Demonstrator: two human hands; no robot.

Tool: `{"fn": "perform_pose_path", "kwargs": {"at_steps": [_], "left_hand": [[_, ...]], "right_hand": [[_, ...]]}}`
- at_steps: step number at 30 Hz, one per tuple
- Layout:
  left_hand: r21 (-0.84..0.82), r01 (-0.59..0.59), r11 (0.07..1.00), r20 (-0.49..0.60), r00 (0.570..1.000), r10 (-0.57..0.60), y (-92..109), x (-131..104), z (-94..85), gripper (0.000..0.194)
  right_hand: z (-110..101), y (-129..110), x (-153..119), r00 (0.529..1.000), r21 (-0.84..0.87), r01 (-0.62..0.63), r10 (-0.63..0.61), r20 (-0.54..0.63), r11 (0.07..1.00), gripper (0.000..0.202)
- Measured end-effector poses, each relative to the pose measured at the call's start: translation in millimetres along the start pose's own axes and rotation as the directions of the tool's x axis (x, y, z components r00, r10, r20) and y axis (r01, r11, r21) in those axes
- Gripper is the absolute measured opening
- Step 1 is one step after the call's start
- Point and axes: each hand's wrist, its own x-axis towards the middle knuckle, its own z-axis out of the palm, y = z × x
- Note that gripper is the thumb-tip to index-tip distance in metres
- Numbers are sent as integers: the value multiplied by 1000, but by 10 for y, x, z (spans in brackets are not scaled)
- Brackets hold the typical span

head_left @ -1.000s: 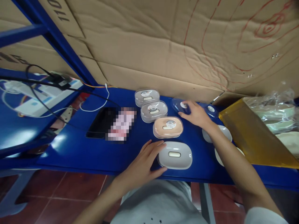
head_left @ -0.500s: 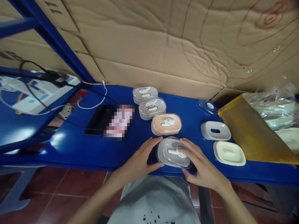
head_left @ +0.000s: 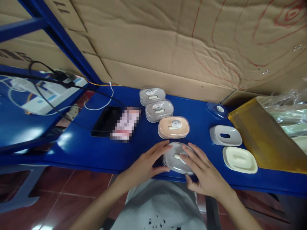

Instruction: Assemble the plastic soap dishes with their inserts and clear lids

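A grey soap box [head_left: 176, 164] with a clear lid lies at the blue table's front edge, in front of my body. My left hand [head_left: 153, 159] curves round its left end, thumb at the near side and fingertips at the far side. My right hand [head_left: 202, 169] grips the right end, its fingers lying over the lid and partly covering a round white label. Just beyond is a peach soap box [head_left: 165, 130] under a clear lid, and behind it stand two more lidded grey soap boxes [head_left: 159, 116].
On the right are a loose clear lid [head_left: 217, 110], a grey shell with a slot [head_left: 216, 139], a cream tray [head_left: 251, 164] and a yellow-taped carton [head_left: 259, 134]. A dark device and blurred screen [head_left: 126, 124] lie left, near cables. Cardboard [head_left: 148, 54] walls the back.
The fingers of my right hand have slid further over the lid and its label. My left fingertips have moved slightly onto the lid's edge. The whole view has shifted a little.
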Motion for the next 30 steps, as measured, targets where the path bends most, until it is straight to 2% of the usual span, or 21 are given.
{"fn": "perform_pose_path", "kwargs": {"at_steps": [17, 24, 30], "left_hand": [[-61, 25, 998, 53, 998, -22, -1, 6, -12, 80], [-54, 35, 998, 64, 997, -31, 23, 12, -16, 82], [-29, 35, 999, 84, 996, -33, 45, 13, -29, 82]], "right_hand": [[-64, -5, 34, 999, -36, 35, -35, 2, 999, 67], [-9, 18, -4, 999, 22, 21, -22, 27, 1000, 81], [68, 45, -13, 1000, 23, 11, -11, 21, 1000, 84]]}}
